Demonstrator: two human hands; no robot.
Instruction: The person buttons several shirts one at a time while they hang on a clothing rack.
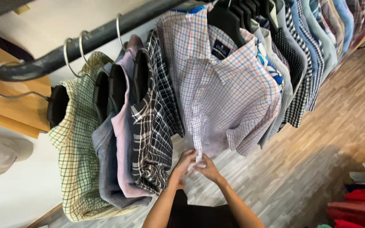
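Note:
A light checked shirt (220, 93) in white, pink and blue hangs on a dark hanger from a grey rail (102, 33). Its front faces me. My left hand (183, 164) and my right hand (208, 168) meet at the bottom hem of this shirt, both pinching the front edge where the two sides join. A black and white plaid shirt (155, 126) hangs just left of my hands.
The rail carries many more shirts: a green checked one (74, 160), a grey one (106, 164) and a pink one (123, 143) on the left, several blue and checked ones at upper right. Folded red clothes (360, 202) are stacked at lower right. Wood-look floor below.

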